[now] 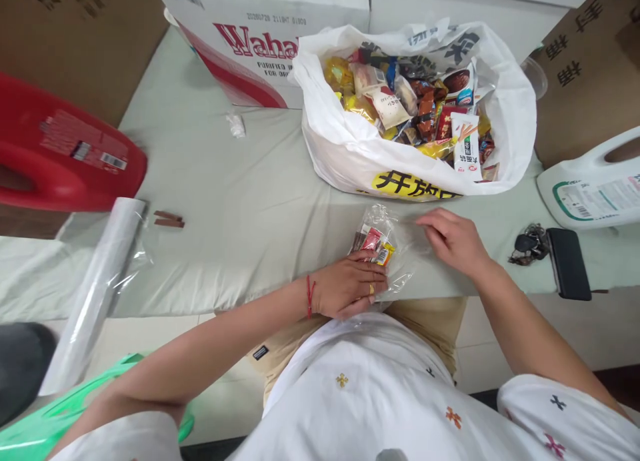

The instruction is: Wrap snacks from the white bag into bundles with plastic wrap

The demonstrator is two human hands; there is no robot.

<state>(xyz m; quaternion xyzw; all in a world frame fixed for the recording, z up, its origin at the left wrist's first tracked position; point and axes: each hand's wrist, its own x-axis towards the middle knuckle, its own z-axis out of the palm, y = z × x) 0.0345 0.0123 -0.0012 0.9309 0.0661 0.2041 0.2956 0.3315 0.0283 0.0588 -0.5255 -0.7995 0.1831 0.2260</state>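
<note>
A clear plastic bag with a few small wrapped snacks inside lies near the table's front edge. My left hand, with a red string bracelet and a ring, lies flat across the bag's lower part and covers some of the snacks. To the right, my right hand is closed in a pinch, its fingertips at the side of the thin clear plastic; it seems to grip the bag's edge, though the film there is hard to see. Just beyond both hands stands a white shopping bag full of mixed wrapped snacks.
A roll of clear plastic bags hangs over the front edge at left, near two brown sticks and a red jug. Keys, a black phone and a white jug are at right. Cartons stand behind.
</note>
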